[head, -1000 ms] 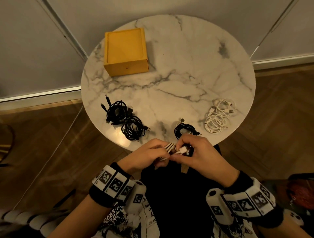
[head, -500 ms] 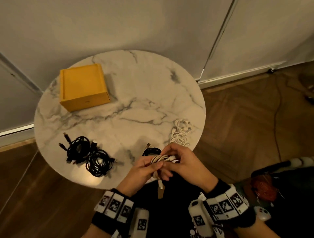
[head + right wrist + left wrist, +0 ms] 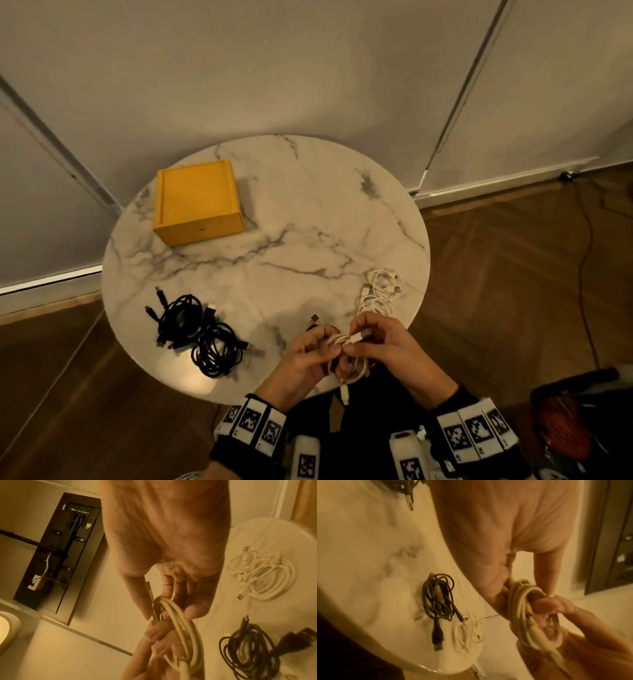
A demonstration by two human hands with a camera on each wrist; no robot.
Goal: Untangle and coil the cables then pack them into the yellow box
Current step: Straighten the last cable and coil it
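Both hands hold a coiled white cable (image 3: 346, 359) (image 3: 520, 616) (image 3: 181, 626) over the near edge of the round marble table (image 3: 291, 212). My left hand (image 3: 308, 356) grips the coil's loops. My right hand (image 3: 380, 342) pinches the cable's plug end against the coil's top. One plug dangles below the hands. The closed yellow box (image 3: 197, 202) stands at the table's far left. Two coiled black cables (image 3: 197, 334) lie at the near left. A small black cable (image 3: 439, 601) (image 3: 247, 650) lies just beyond the hands, beside a loose white cable pile (image 3: 380, 294) (image 3: 262, 572).
Wooden floor (image 3: 513, 291) surrounds the table, with pale wall panels behind. A dark cord (image 3: 582, 274) runs across the floor at the right, near a dark and red object (image 3: 565, 431) low on the right.
The head view has lifted and swung, so the table sits lower in frame. The white cable between my hands has been wound into a fuller coil, held slightly over the table's near edge.
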